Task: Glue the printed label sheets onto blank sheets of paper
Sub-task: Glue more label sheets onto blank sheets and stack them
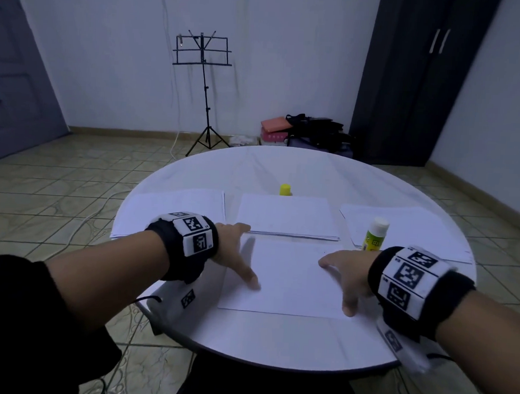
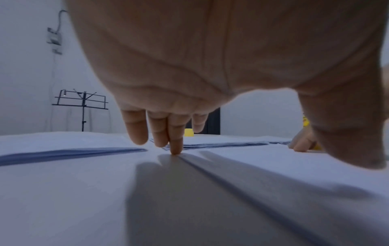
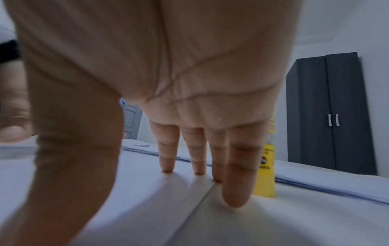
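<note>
A white sheet (image 1: 285, 278) lies flat on the round white table (image 1: 276, 343) in front of me. My left hand (image 1: 235, 255) rests on its left edge with straight fingers (image 2: 175, 141) touching the paper. My right hand (image 1: 343, 278) presses the sheet's right side, its fingers (image 3: 235, 174) spread and flat. Just beyond the right hand stands a glue stick (image 1: 374, 234), yellow with a white cap, also seen behind the fingers as a glue stick (image 3: 265, 176). A stack of sheets (image 1: 287, 217) lies straight ahead. Any print on the sheets is not visible.
Another paper stack (image 1: 174, 211) lies at the left and one (image 1: 400, 226) at the right. A small yellow cap (image 1: 285, 189) stands behind the middle stack. A music stand (image 1: 202, 84), bags (image 1: 312, 130) and a dark wardrobe (image 1: 422, 78) are beyond the table.
</note>
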A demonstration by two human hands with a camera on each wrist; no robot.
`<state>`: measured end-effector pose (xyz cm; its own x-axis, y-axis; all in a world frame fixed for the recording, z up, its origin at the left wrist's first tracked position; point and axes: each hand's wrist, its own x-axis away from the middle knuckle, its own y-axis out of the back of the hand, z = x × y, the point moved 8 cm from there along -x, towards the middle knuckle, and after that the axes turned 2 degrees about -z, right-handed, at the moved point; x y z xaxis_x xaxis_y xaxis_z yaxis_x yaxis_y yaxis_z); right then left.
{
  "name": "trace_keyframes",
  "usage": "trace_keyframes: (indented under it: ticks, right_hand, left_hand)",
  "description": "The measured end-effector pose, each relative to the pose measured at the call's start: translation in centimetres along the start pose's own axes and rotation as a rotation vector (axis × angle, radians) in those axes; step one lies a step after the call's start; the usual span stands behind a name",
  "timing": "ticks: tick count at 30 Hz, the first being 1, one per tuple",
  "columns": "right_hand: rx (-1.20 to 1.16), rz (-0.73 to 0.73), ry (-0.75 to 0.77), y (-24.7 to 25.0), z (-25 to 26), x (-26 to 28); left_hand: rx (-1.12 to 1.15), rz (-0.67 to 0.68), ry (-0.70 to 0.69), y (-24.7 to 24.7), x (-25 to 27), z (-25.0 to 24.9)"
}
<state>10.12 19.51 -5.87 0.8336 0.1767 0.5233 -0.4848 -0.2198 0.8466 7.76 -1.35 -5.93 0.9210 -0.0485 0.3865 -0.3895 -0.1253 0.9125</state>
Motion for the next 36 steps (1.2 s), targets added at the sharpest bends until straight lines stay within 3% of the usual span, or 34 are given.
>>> trace_keyframes:
  ticks: [6,11,13,16,18,24,27,30,36]
  right_hand:
    - [0.058,-0.028,-0.004,-0.2,0.3,0.1]
    - [0.051,-0.037,-0.002,-0.4,0.8,0.7]
    - [-0.027,-0.035,-0.007,-0.5,0.5,1.0]
    - [-0.229,-0.028,-0.030,-0.6,-0.3,1.2]
    - [-0.387,-0.077,-0.046,-0.1,-0.7,1.3]
    - [-0.773,-0.212,-0.098,1.3,-0.9,-0.4]
    - [-0.788,-0.327,-0.112,2.8,-0.5,-1.6]
    - [-0.773,-0.465,-0.218,4.7,-1.0,-2.8]
    - [-0.607,-0.439,-0.348,7.8,-1.6,-5.6]
  left_hand:
    - [0.242,0.069,0.012,-0.5,0.1,0.5]
    - [0.837,-0.054,0.025,-0.4,1.7,1.1]
    - [0.945,-0.046,0.016,-1.1,2.5,1.2]
    - [0.810,-0.036,-0.074,-1.4,3.1,1.1]
    - [0.731,-0.129,-0.129,0.0,3.4,1.5]
    - [0.841,-0.312,-0.179,3.8,3.5,3.7]
    - [0.834,-0.395,-0.124,4.6,2.3,4.6]
    - [0.825,-0.421,-0.066,5.3,0.4,4.6]
    - [0.473,-0.334,-0.020,7.2,-4.5,2.3]
